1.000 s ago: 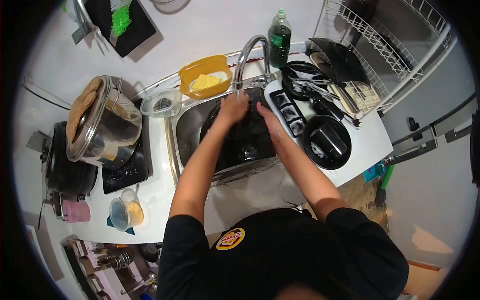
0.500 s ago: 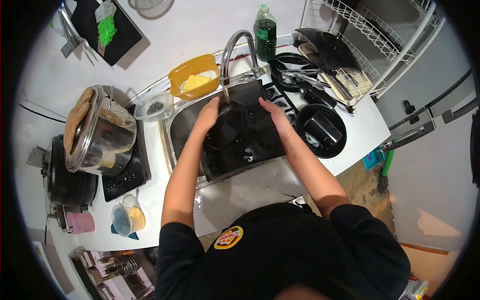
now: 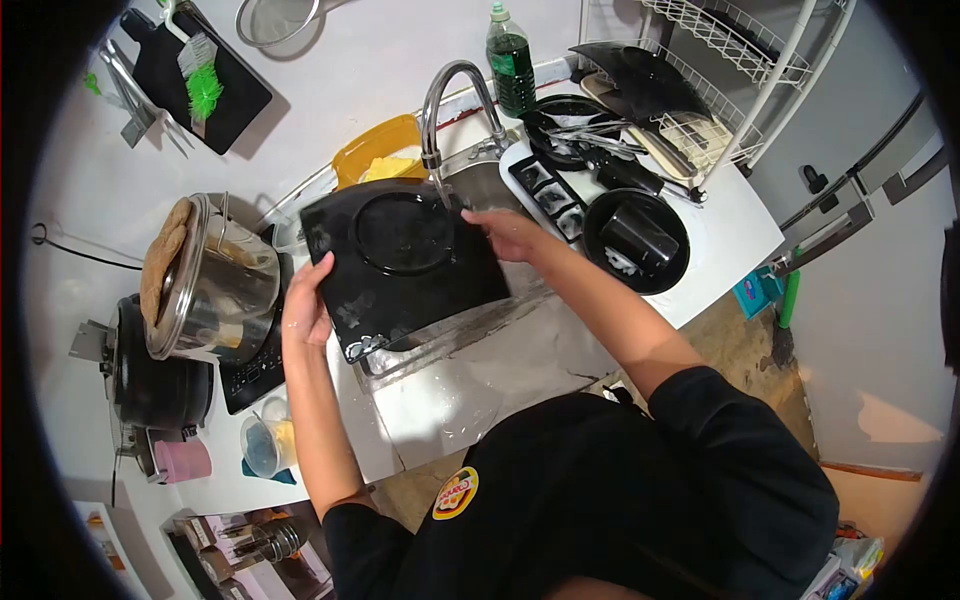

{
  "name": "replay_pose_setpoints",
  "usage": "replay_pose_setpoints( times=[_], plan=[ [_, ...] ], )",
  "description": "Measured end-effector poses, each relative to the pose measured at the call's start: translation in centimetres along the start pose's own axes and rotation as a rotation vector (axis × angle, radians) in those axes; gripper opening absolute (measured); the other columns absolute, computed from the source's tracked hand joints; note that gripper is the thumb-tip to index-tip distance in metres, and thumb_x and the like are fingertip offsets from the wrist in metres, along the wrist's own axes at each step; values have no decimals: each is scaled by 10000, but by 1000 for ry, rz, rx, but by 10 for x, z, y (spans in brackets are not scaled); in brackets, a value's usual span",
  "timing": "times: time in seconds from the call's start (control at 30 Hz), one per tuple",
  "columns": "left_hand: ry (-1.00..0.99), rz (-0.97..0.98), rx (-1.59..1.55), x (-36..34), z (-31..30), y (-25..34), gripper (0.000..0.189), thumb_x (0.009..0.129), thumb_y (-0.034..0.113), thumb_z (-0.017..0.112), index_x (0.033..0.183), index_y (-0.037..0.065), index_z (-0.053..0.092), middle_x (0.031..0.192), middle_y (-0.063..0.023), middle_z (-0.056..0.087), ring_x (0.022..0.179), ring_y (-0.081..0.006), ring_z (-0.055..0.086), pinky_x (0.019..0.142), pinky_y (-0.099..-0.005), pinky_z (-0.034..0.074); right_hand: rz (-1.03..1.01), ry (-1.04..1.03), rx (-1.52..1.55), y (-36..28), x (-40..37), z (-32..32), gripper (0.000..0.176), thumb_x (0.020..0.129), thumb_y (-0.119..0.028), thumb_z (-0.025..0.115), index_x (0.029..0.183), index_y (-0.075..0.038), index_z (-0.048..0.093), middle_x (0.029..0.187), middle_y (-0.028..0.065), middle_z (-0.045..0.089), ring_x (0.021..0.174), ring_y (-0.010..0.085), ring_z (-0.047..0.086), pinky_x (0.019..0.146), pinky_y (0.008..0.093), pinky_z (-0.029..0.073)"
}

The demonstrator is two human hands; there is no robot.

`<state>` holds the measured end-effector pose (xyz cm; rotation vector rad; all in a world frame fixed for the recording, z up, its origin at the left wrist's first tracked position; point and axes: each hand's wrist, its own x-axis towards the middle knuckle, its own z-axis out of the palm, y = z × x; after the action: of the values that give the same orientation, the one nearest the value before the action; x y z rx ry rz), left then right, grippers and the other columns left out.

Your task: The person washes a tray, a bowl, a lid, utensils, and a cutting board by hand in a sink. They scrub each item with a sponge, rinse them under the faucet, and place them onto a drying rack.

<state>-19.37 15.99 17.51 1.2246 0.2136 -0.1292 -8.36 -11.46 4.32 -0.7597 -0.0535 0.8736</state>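
Observation:
A black square plate [image 3: 410,285] is held over the sink [image 3: 485,185], its underside with a raised round ring facing up. My left hand [image 3: 307,300] grips the plate's left edge, thumb on top and other fingers hidden beneath. At the right edge, my right hand [image 3: 508,235] is closed on the plate, thumb on its upper surface. The curved metal faucet [image 3: 440,90] stands behind, and a thin stream of water falls onto the plate near my right hand. Wet patches and some foam or drops show at the plate's near left corner.
To the right sit a white-rimmed tray [image 3: 540,185] with dark compartments, a black bowl [image 3: 670,265] holding a black cup, and a pan [image 3: 560,115] with cutlery. A yellow basin [image 3: 350,155] and green soap bottle [image 3: 511,70] stand behind. At left is a large steel pot [image 3: 235,270].
The plate has shifted left and turned, carried by both hands. It now covers the sink's left part and leaves the compartment tray at the right in view.

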Motion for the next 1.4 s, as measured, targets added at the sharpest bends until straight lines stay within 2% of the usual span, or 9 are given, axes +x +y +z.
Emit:
replay_pose_setpoints(
  times=[0.17, 0.33, 0.43, 0.73, 1.07, 1.13, 1.23, 1.3, 1.4],
  plan=[
    [92, 145, 103, -27, 24, 23, 211, 836, 97, 552, 1021, -5, 544, 934, -84, 626, 810, -161, 622, 717, -272, 507, -6, 277, -156, 30, 50, -12, 203, 856, -234, 534, 862, -38, 586, 752, 86, 586, 687, 219, 593, 657, 350, 505],
    [202, 48, -61, -50, 6, 22, 194, 815, 61, 546, 987, -29, 542, 954, -122, 621, 857, -220, 622, 769, -337, 521, 74, 294, -807, -8, 19, 16, 418, 757, -293, 602, 1144, -155, 522, 1279, 51, 438, 1206, 272, 353, 895, 502, 346],
    [323, 0, -243, -67, -9, 3, 207, 814, 54, 540, 998, -41, 544, 971, -147, 617, 896, -252, 611, 828, -371, 498, 84, 294, -945, -20, 2, 21, 459, 765, -304, 573, 1191, -152, 492, 1291, 68, 424, 1216, 279, 344, 902, 492, 338],
    [213, -121, -368, -130, 38, -3, 251, 828, 40, 492, 1055, -50, 550, 1049, -153, 601, 945, -255, 594, 873, -359, 461, -174, 112, -702, -69, -132, 37, 441, 811, -363, 556, 1194, -151, 504, 1176, 18, 487, 963, 143, 453, 825, 334, 404],
    [-133, 150, -265, -58, 178, 42, 176, 816, 8, 523, 980, -34, 570, 1024, -108, 602, 954, -174, 573, 874, -279, 428, -691, 939, -302, -64, -315, -14, 239, 865, -212, 489, 1046, -68, 550, 976, 41, 581, 812, 129, 564, 702, 244, 449],
    [-217, 113, -276, -14, 215, 38, 134, 835, 46, 536, 939, -28, 574, 980, -112, 614, 897, -158, 593, 816, -247, 456, -718, 978, -226, -45, -340, -24, 240, 864, -214, 489, 1045, -67, 544, 962, 39, 581, 799, 128, 561, 690, 242, 444],
    [-343, -2, -236, 62, 270, 21, 129, 842, 156, 547, 816, 31, 566, 672, -73, 625, 394, -155, 529, 308, -244, 376, -741, 1102, -166, -16, -372, -34, 228, 865, -210, 485, 1034, -69, 543, 951, 44, 580, 788, 132, 561, 676, 248, 441],
    [-291, -65, -269, 125, 303, -2, 120, 846, 159, 531, 827, 41, 544, 690, -73, 617, 386, -139, 487, 301, -253, 326, -753, 1188, -133, 4, -392, -41, 227, 860, -223, 495, 1024, -72, 542, 956, 51, 575, 787, 142, 564, 678, 264, 445],
    [-436, -149, -500, 194, 351, -35, 126, 867, 48, 436, 965, -17, 482, 981, -153, 588, 935, -285, 576, 859, -411, 475, -764, 1308, -73, 36, -420, -53, 223, 856, -232, 503, 1009, -75, 540, 961, 59, 570, 788, 154, 568, 679, 284, 451]
  ],
)
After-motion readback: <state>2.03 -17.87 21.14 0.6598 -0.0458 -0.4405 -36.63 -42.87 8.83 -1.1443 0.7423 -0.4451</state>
